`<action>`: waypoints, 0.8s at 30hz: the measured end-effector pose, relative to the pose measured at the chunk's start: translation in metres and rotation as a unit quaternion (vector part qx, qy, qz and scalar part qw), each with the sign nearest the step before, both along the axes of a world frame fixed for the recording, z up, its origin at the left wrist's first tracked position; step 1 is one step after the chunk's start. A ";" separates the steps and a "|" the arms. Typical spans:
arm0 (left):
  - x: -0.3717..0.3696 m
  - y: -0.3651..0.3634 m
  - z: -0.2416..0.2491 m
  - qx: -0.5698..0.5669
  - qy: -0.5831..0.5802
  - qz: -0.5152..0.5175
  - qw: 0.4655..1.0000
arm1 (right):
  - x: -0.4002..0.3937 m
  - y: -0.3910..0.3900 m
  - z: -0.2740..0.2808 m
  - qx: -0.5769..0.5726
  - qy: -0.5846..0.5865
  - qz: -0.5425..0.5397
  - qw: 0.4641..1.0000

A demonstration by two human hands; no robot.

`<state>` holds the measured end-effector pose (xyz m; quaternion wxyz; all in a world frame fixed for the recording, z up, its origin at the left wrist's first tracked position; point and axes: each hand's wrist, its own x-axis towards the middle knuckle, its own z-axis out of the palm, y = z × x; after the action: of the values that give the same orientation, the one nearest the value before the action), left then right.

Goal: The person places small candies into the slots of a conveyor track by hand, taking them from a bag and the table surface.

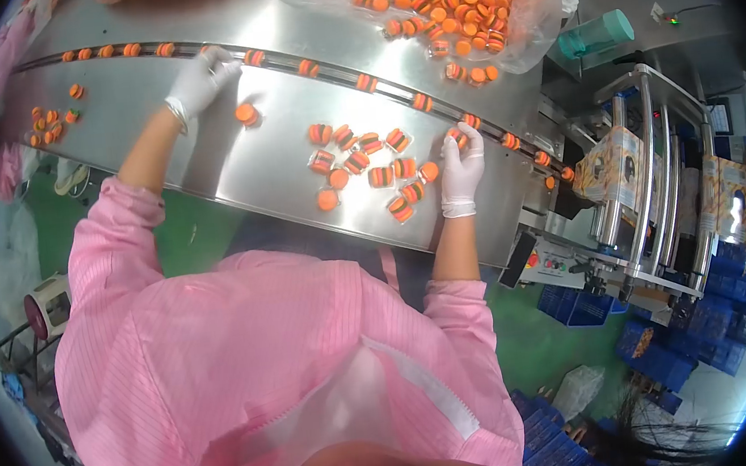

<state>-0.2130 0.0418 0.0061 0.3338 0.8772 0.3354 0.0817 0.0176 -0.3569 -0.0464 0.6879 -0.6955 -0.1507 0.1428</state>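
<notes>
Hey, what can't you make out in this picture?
All in the head view:
- Left hand: whether it grips anything; its own fingers hide the grip.
- Orange piece at the right hand: partly hidden by the fingers.
- Clear bag: its far part, cut off by the top edge.
- Control panel: its labels, too small.

open steel tabletop (261, 167) between lone orange piece (246, 114) and piece cluster (381, 176), track (281, 63) beyond, roller frame (651, 161) right

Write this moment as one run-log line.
Left hand: fingertips at track | right hand: pinching a candy beside track | row of candies: spaced along track | loose candies: on table
</notes>
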 end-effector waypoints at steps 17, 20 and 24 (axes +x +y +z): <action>-0.029 -0.053 -0.040 -0.351 -0.295 0.090 0.884 | -0.006 0.003 0.013 0.015 -0.025 0.001 1.000; -0.032 -0.053 -0.043 -0.339 -0.292 0.091 0.890 | -0.008 0.004 0.015 0.027 -0.015 -0.003 1.000; -0.031 -0.058 -0.032 -0.336 -0.276 0.105 0.894 | -0.007 0.005 0.013 0.038 -0.023 -0.007 0.999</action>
<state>-0.2436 -0.0162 -0.0262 0.6772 0.6144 0.3277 0.2377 0.0103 -0.3523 -0.0338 0.7110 -0.6733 -0.1666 0.1161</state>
